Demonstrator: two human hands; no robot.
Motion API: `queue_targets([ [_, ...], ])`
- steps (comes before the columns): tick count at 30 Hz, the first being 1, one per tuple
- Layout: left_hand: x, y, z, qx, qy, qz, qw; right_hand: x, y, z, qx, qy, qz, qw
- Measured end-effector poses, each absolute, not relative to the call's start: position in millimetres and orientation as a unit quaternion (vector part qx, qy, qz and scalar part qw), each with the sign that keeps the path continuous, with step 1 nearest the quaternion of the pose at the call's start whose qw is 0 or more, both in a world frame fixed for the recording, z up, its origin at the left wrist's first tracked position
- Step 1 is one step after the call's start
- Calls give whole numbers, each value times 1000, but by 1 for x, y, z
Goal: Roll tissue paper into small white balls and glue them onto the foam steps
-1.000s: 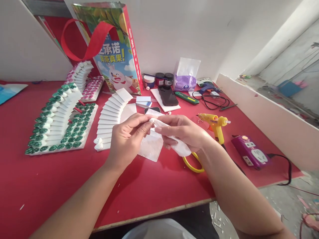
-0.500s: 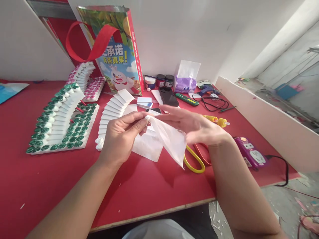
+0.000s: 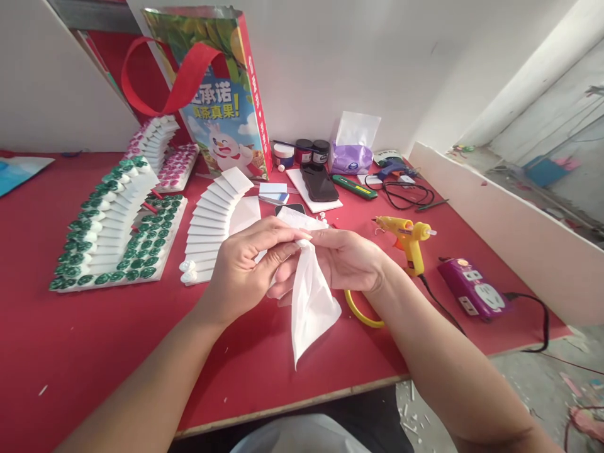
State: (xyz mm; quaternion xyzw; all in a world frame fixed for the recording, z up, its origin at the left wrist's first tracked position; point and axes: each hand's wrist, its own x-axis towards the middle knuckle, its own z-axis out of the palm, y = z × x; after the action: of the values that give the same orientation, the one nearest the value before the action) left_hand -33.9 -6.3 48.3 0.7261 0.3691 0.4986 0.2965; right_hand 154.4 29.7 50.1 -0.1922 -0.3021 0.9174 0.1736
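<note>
Both hands meet over the front middle of the red table. A white tissue (image 3: 311, 308) hangs from their fingertips, its top gathered into a small white knob. My left hand (image 3: 255, 258) pinches the knob from the left. From the right, my right hand (image 3: 340, 255) closes thumb and finger on the same top end, its other fingers curled behind the tissue. Beside my left hand lies a fan of white strips (image 3: 212, 214) with two white rosettes (image 3: 187, 272) at its lower end.
Green-rosette fan piece (image 3: 113, 233) at left, printed bag (image 3: 221, 94) behind. Yellow glue gun (image 3: 406, 239) and purple power strip (image 3: 474, 289) at right. Yellow scissor handle (image 3: 361, 311) beside my right hand. Phone (image 3: 319, 182), green cutter (image 3: 355, 187), tissue pack (image 3: 352, 157) and paint jars (image 3: 303, 152) farther back.
My right hand has moved left and down to the knob and closed on it. The tissue now hangs downward instead of spreading right. The glue gun has come fully into view.
</note>
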Motion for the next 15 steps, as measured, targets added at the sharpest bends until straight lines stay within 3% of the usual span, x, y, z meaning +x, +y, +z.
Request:
queue_targets([
  [9, -35, -5, 45, 663, 407, 534, 331, 152, 30, 53, -213, -244, 926, 192],
  [15, -35, 2, 30, 570, 436, 572, 396, 150, 26, 55, -300, -372, 816, 325],
])
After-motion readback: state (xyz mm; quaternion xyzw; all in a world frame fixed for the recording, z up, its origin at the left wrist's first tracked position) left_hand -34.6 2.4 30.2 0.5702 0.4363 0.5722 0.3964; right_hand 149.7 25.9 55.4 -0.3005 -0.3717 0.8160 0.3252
